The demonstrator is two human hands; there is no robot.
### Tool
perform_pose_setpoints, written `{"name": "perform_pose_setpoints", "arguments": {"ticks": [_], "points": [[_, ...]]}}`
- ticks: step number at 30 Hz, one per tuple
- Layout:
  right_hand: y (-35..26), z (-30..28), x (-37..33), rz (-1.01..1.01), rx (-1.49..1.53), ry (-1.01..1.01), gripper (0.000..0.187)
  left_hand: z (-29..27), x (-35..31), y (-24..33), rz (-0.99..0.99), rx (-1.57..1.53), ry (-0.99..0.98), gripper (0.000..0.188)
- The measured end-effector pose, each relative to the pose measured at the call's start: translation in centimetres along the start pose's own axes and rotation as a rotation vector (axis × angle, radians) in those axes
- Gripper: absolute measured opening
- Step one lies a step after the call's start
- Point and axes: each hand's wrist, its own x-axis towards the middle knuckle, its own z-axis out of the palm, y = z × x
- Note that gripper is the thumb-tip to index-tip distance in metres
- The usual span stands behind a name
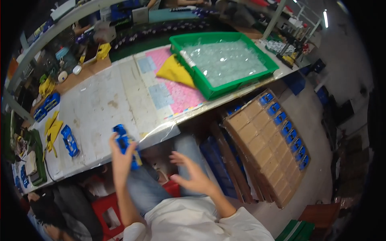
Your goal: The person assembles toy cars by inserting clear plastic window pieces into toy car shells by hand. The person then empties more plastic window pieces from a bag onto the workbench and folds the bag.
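Observation:
At the table's front edge my left hand [121, 156] is closed around a blue toy car [123, 139], its thumb and fingers on either side of the car. My right hand [192, 172] hovers over my lap with its fingers apart and holds nothing. Left of the held car, a blue toy car body [70, 140] lies by itself on the worn white tabletop [98, 108]. Beside that body is a piece of yellow cloth [52, 130].
A green tray [209, 91] of clear plastic pieces stands at the back right, a yellow cloth [175, 71] against it. Right of my legs, a divided cardboard tray [261, 144] leans on others, with several blue cars [286, 129] along one side. Another person sits at lower left.

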Motion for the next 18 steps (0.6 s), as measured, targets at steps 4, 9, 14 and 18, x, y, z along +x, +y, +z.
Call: {"name": "perform_pose_setpoints", "arguments": {"ticks": [4, 9, 14, 18], "points": [[3.5, -11.3, -3.5, 0.062, -0.718, 0.627, 0.037, -8.4, 7.0, -6.9, 0.293, 0.524, 0.279, 0.062], [13.3, -29.5, -12.3, 0.288, -1.11, 1.004, 0.041, -15.0, 11.6, -10.0, 0.267, 0.867, 0.384, 0.07], [18.4, -42.0, -15.7, 0.565, -1.234, 1.106, 0.058, -16.7, 12.8, -9.4, 0.173, 1.057, 0.542, 0.071], [19.6, -48.0, -14.1, 0.759, -1.237, 0.992, 0.066, -16.1, 13.9, -9.3, 0.155, 1.162, 0.596, 0.068]]}}
